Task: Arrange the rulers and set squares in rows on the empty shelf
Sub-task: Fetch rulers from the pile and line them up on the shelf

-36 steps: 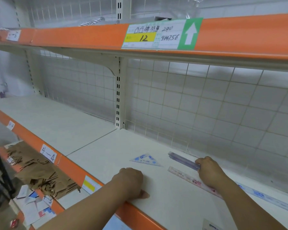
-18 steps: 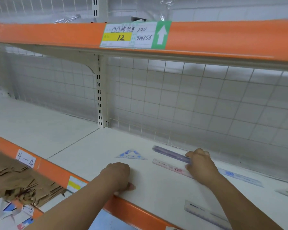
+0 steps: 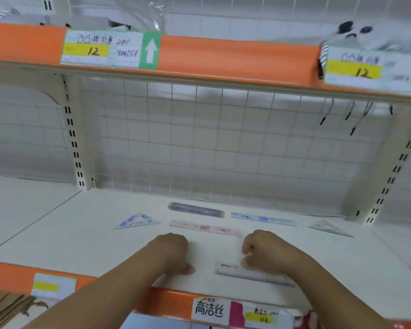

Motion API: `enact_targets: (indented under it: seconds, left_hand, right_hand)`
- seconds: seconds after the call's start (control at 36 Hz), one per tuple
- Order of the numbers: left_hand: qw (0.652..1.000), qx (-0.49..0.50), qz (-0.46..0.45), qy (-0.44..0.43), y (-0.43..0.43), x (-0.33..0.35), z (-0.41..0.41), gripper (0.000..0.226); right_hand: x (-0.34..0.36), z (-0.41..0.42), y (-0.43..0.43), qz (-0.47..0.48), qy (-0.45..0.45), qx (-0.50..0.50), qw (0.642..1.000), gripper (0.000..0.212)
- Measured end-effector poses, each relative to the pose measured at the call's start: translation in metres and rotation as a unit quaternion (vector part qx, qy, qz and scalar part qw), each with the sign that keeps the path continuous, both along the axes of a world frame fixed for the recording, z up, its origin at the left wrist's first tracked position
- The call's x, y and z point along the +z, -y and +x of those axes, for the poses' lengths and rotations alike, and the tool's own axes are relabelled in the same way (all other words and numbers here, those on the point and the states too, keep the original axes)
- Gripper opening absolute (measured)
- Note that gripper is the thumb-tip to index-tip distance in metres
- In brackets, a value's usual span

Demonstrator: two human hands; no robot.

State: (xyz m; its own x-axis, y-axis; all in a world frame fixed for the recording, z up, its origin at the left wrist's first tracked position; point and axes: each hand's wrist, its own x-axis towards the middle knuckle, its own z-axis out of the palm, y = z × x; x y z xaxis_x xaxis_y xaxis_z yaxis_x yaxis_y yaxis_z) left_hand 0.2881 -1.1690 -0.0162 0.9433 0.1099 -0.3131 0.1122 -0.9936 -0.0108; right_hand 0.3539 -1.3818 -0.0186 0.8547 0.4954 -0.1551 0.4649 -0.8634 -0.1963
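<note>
Cream-topped and trimmed in orange, the shelf (image 3: 86,236) carries the stationery being set out in rows. Both hands sit just in front of the pink ruler (image 3: 207,227). The left hand (image 3: 173,252) is balled up and holds nothing, its thumb tip on the shelf. The right hand (image 3: 263,254), front-right of the pink ruler, curls over one end of a clear ruler (image 3: 254,275), though blur hides whether it actually pinches it.

A purple ruler (image 3: 196,210) lies just behind the pink ruler. A blue ruler (image 3: 262,219) lies behind and to its right, roughly end to end with the purple one. A blue set square (image 3: 137,220) rests near the pink ruler's left end, and a clear set square (image 3: 330,229) sits well to its right.

All the pieces look like thin plastic: light, stiff enough to hold their shape, and probably slick on the smooth shelf. Lying flat, they offer little to grab from above. The likely approach is to slide them with the fingertips, or tip up an end or corner and pinch across the narrow width.

Half a second earlier the right hand was further back, on the pink and purple rulers. It has since come forward to the clear ruler, while the left hand has kept its place near the front edge.
</note>
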Motion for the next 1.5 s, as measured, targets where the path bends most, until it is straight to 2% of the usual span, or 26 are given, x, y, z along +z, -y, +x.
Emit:
enact_targets:
  seconds: [0.08,0.19,0.36,0.44,0.58,0.78,0.86,0.94,1.06,1.22,1.36,1.5]
  left_hand:
    - [1.0,-0.015,-0.001,0.003,0.006,-0.001,0.002,0.053]
    - [0.999,-0.033,0.005,0.011,0.009,-0.003,0.004,0.055]
    - [0.999,-0.041,0.01,0.011,0.008,-0.005,0.005,0.058]
    - [0.999,-0.047,0.009,0.015,0.006,-0.007,0.004,0.058]
    - [0.999,-0.051,0.007,0.013,0.002,-0.009,0.003,0.056]
    - [0.999,-0.048,0.004,0.01,-0.007,-0.011,0.001,0.057]
    - [0.999,-0.048,0.006,0.009,-0.009,-0.01,0.001,0.057]
    - [0.999,-0.043,0.002,0.006,-0.012,-0.009,0.0,0.057]
    - [0.999,-0.039,-0.001,0.004,-0.016,-0.007,0.001,0.058]
    - [1.0,-0.029,-0.007,0.004,-0.018,-0.006,0.001,0.056]
    - [1.0,-0.022,-0.012,0.002,-0.02,-0.005,0.0,0.054]
    - [1.0,-0.016,-0.013,0.003,-0.024,-0.002,-0.001,0.056]
  right_hand:
    - [0.002,-0.011,0.008,-0.061,-0.021,-0.004,0.998,0.036]
    - [0.0,-0.021,0.016,-0.073,-0.025,-0.008,0.997,0.039]
    - [-0.008,-0.028,0.019,-0.038,-0.011,-0.005,0.999,0.02]
    - [-0.016,-0.031,0.016,-0.016,0.02,-0.011,1.0,0.027]
    - [-0.022,-0.032,0.007,0.032,0.023,-0.002,0.999,0.034]
    - [-0.018,-0.031,-0.007,0.031,0.118,0.0,0.993,0.02]
    - [-0.015,-0.03,-0.011,0.021,0.146,0.021,0.989,0.023]
    - [-0.015,-0.025,-0.017,0.044,0.121,0.03,0.991,0.04]
    - [-0.016,-0.022,-0.026,0.052,0.074,0.029,0.995,0.043]
    - [-0.014,-0.011,-0.045,0.009,0.108,0.019,0.994,0.046]
    - [-0.016,0.002,-0.062,0.012,0.124,0.009,0.992,0.038]
    - [-0.022,0.02,-0.081,0.058,0.138,0.001,0.989,0.031]
